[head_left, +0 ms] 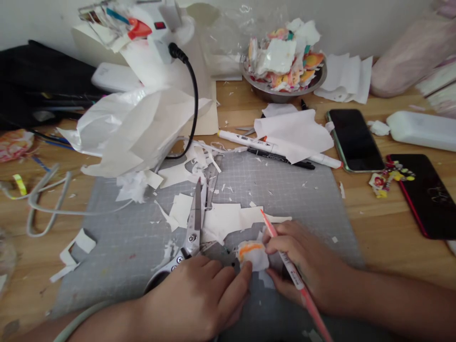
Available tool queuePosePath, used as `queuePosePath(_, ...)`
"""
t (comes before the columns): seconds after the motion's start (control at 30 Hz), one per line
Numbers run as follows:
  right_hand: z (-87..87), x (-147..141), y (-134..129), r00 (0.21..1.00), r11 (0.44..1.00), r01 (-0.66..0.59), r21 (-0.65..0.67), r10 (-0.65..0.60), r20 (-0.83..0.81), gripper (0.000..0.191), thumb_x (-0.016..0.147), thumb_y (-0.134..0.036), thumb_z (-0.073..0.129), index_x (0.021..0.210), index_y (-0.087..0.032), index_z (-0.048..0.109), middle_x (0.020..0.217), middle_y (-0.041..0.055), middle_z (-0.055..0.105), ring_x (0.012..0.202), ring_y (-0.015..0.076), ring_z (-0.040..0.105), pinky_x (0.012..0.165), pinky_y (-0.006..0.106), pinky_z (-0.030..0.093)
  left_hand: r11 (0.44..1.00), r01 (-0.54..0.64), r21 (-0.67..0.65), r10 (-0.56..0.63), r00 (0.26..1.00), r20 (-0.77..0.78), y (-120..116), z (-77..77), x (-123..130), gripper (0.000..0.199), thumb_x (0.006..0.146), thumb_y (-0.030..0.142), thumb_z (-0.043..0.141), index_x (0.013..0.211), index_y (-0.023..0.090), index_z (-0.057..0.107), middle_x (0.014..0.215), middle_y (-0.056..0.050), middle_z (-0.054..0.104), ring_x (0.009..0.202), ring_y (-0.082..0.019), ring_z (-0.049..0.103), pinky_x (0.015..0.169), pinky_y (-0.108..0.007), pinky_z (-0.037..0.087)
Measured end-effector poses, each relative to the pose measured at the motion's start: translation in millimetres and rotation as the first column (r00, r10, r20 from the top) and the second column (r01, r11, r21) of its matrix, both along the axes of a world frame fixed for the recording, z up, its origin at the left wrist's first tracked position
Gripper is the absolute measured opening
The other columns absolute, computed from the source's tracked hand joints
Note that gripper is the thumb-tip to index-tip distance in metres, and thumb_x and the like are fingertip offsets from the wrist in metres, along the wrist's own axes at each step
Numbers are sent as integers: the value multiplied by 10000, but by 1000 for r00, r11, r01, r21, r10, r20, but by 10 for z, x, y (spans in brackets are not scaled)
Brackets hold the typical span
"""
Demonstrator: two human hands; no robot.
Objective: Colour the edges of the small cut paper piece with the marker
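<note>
In the head view there are 2 bare hands, 1 for each grip. The left grip (199, 294) has its fingers curled under and 1 digit pressed on the near edge of 1 white piece (261, 260) bearing 1 orange stroke (249, 248); whether it also pinches from below I cannot tell. The right grip (306, 261) is closed around 1 orange pen (294, 275), its pointed end aimed away from the piece, and its fingertips are at the piece's right edge; contact there is hard to judge. So the piece lies between the 2 grips, above 1 grey cutting mat (121, 247) on the wooden surface (363, 204). Just beyond the left grip are 1 pair of scissors (193, 241), blades pointing away, and several cream paper offcuts (228, 221), too jumbled to count. Farther beyond the right grip lie 1 white marker (249, 141) and 1 black pen (299, 163) just beside it. To that grip's far right are 2 phones, 1 green-edged phone (356, 140) and 1 red-edged phone (432, 194), with 1 colourful charm (386, 180) by the latter. Well beyond the grips stands 1 metal bowl (261, 92), heaped with many coloured pieces (278, 57).
</note>
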State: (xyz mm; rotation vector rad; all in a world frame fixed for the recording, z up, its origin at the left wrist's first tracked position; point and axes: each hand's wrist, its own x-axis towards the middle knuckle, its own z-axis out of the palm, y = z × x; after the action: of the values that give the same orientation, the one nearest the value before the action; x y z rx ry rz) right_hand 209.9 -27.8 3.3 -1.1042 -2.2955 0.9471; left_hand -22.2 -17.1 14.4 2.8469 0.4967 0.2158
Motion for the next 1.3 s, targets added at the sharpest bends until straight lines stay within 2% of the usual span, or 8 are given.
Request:
queuePosePath(0.13, -27, 12, 11, 997, 999, 30, -37, -33, -72, 325, 762, -46, 481, 1045, -205, 473, 1072, 87, 621, 1003, 201, 570, 852, 361, 434, 1000, 8, -6, -8, 1000, -8, 10, 2, 2, 239, 888, 156, 399, 1088, 70, 498, 631, 10, 601, 466, -143, 547, 398, -276, 376)
queuePosePath(0.3, -6, 47, 28, 972, 989, 138, -46, -144, -185, 254, 819, -143, 468, 1055, -233, 493, 997, 62, 626, 953, 195, 592, 819, 340, 454, 1000, -6, -2, 6, 1000, -17, -3, -5, -13, 356, 873, 143, 411, 1220, 61, 425, 682, 8, 608, 495, -139, 557, 409, -272, 365)
queuePosePath(0.4, 42, 69, 52, 949, 979, 202, -33, -204, -240, 172, 835, -165, 454, 967, -228, 546, 874, 34, 602, 816, 152, 588, 710, 269, 466, 1000, -30, -4, 30, 998, -61, -9, -3, 5, 447, 886, 141, 386, 1323, 68, 330, 686, 26, 593, 508, -137, 562, 412, -277, 373)
queuePosePath(0.5, 94, 74, 65, 941, 985, 172, -25, -172, -293, 112, 827, -151, 461, 800, -220, 545, 663, -24, 531, 599, 97, 522, 562, 200, 419, 997, -66, 34, 69, 993, -96, -13, -2, 35, 413, 908, 175, 368, 1309, 74, 357, 668, 32, 582, 497, -136, 560, 403, -280, 367)
queuePosePath(0.7, 87, 29, -7, 973, 961, 168, -219, -197, -117, 125, 748, -135, 477, 839, -221, 478, 574, -57, 553, 463, 82, 476, 448, 182, 353, 999, -40, 19, 42, 994, -103, 5, 3, 25, 349, 902, 155, 362, 1238, 76, 413, 756, 1, 633, 535, -139, 589, 419, -278, 399)
queuePosePath(0.87, -14, 0, -47, 982, 985, 154, -80, -161, -96, 176, 648, -129, 521, 757, -226, 425, 602, -56, 548, 492, 84, 464, 486, 194, 351, 999, -38, 2, 39, 997, -71, 24, 6, 17, 329, 902, 146, 364, 1216, 69, 425, 791, -15, 653, 559, -146, 608, 424, -280, 418)
queuePosePath(1.1, -8, 22, -46, 990, 990, 108, -89, -115, -79, 148, 660, -108, 488, 688, -219, 394, 574, -49, 520, 499, 91, 469, 506, 202, 355, 999, -49, 1, 49, 998, -37, -2, -8, 7, 319, 938, 190, 347, 1216, 68, 443, 797, -14, 665, 561, -138, 608, 427, -273, 404)
queuePosePath(1.3, -26, 32, -51, 972, 977, 159, -140, -180, -151, 137, 721, -138, 513, 764, -219, 411, 617, -42, 539, 491, 85, 469, 489, 197, 349, 999, -46, -20, 45, 998, -40, 24, 10, 16, 313, 941, 175, 328, 1208, 61, 446, 740, 4, 640, 529, -142, 588, 412, -288, 394)
